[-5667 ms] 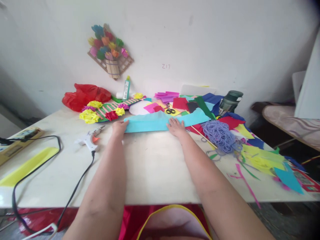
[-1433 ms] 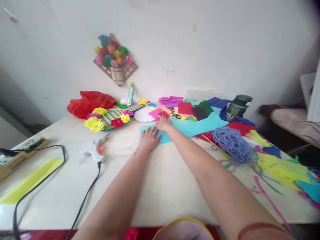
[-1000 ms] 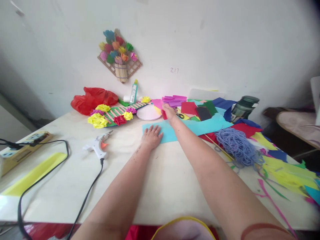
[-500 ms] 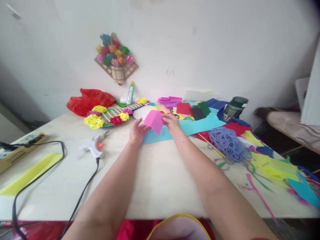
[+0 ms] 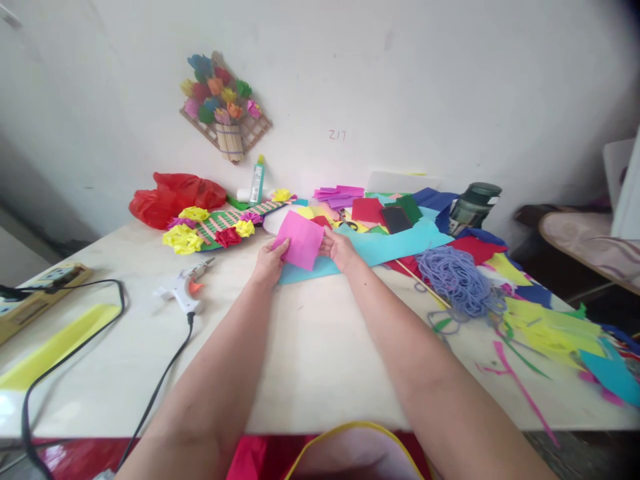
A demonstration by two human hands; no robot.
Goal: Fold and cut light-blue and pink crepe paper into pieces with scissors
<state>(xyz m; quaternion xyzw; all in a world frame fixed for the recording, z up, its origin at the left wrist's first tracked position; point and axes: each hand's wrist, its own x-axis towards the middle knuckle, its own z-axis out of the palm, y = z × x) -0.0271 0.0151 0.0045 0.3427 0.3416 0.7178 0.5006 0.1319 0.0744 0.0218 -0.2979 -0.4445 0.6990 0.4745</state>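
Note:
A square of pink paper [image 5: 301, 241] is held up between both hands over the table. My left hand [image 5: 271, 261] pinches its left edge with the thumb on top. At the right edge my right hand [image 5: 340, 249] grips the same sheet, its fingers partly behind the paper. Beneath the hands lies a long light-blue paper strip [image 5: 400, 245]. To the left is a green panel [image 5: 220, 224] with pink strips and yellow, red and purple paper flowers. A white glue gun [image 5: 186, 291] rests on the table nearer my left forearm.
Blue-purple yarn [image 5: 457, 280], a dark jar [image 5: 475, 205] and colored paper scraps crowd the right side. A red plastic bag [image 5: 177, 199] and a glue tube [image 5: 257, 180] stand near the wall. A power strip [image 5: 43, 293] with black cords occupies the left.
The pink paper has gone from bent to flat, its face turned toward me. My left hand has closed on its left edge. The view has shifted slightly.

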